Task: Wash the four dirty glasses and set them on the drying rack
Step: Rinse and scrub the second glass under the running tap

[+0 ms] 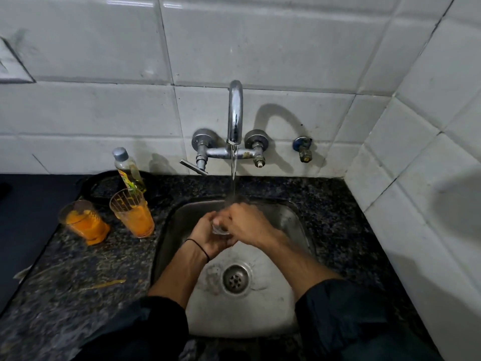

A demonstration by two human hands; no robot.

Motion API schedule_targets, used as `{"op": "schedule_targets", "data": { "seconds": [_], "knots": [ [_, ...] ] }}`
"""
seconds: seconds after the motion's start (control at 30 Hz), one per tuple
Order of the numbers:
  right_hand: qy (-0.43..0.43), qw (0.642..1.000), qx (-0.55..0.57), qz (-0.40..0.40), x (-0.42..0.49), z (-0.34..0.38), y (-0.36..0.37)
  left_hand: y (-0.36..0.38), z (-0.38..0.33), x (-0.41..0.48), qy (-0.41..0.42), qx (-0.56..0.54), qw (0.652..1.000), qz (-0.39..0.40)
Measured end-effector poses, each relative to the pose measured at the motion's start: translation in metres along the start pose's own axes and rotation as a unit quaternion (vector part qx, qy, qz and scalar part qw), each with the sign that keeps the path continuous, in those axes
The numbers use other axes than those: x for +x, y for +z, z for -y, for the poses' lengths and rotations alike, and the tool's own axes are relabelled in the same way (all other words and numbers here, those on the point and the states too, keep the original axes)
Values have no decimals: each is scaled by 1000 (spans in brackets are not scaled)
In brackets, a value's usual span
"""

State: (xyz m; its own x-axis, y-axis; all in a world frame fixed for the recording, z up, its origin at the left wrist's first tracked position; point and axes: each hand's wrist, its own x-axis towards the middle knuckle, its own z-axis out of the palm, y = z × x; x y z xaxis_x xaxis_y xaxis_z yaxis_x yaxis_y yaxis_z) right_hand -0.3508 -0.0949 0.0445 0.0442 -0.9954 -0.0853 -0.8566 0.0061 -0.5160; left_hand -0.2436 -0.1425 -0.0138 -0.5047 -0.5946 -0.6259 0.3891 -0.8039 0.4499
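Over the steel sink (pixel 291 217), my left hand (pixel 208 235) grips a clear glass (pixel 220 229) from below, mostly hidden by my fingers. My right hand (pixel 246 222) covers the glass from the right, its fingers on or in the rim. Water runs from the chrome tap (pixel 235 113) onto both hands. Two dirty glasses stand on the counter to the left of the sink: a short one (pixel 83 222) and a taller one (pixel 132 214), both smeared with orange residue. No drying rack is in view.
A dish soap bottle (pixel 128 170) stands behind the taller glass. A dark round object (pixel 104 183) lies beside it. The black granite counter (pixel 78 277) has an orange streak (pixel 104 284). The drain (pixel 235 278) sits mid-basin. White tiled walls close in behind and on the right.
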Motion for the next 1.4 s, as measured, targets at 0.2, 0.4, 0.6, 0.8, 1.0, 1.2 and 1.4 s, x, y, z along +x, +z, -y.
{"op": "schedule_targets", "data": {
  "seconds": [0.2, 0.4, 0.6, 0.8, 1.0, 1.2, 1.4],
  "knots": [
    [-72, 996, -16, 48, -2, -10, -2, 5, -10, 0, 39, -40, 998, 7],
    [-19, 999, -13, -29, 2, -7, 0, 5, -10, -3, 9, 53, 999, 5],
    [-1, 1000, -4, -28, 0, 2, -5, 4, -5, 5, 37, -17, 999, 17],
    [-68, 983, -167, -27, -2, 3, 1, 6, -9, 1, 7, 16, 1000, 24],
    [96, 983, 155, -34, 4, 3, 17, 2, -11, 4, 62, -9, 997, 52],
    [-27, 990, -136, -22, -11, 2, 10, 2, -17, -1, 21, 1, 1000, 7],
    [41, 995, -96, 3, -10, 16, 6, 6, -12, -3, -20, 15, 1000, 19]
  ]
}}
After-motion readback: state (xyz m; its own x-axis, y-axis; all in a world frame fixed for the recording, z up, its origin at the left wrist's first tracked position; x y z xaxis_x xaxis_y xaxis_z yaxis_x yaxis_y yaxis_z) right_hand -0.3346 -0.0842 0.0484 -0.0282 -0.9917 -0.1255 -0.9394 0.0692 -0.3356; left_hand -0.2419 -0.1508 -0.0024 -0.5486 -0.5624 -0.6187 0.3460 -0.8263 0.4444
